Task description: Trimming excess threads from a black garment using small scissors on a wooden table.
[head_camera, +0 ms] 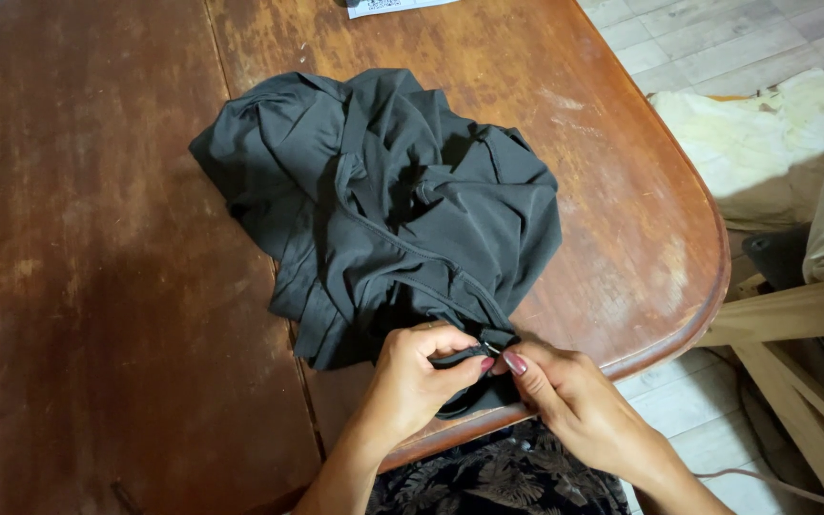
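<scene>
One dark grey garment (383, 200) lies crumpled in a heap on the worn wooden desk (97, 286), near the desk's rounded right end. Its lower edge trails down to the near rim of the desk, where two hands meet on it. The left hand (412, 377) has its grip clenched on the garment's hem, fingers curled over the fabric. The right hand (565, 391) pinches the same hem just beside it, thumb and forefinger closed on a small metal piece (490, 349) that looks like a zip pull, though it is too small to tell for sure. The two hands touch at the fingertips. One white paper (393, 6) shows at the far edge of the desk, well apart from the garment. To the right, off the desk, one pale wooden frame (793, 315) stands on the tiled floor (736, 38), with one cream-coloured cloth (765, 133) beyond it. A dark leaf-patterned fabric (498, 477) shows below the desk's near rim
</scene>
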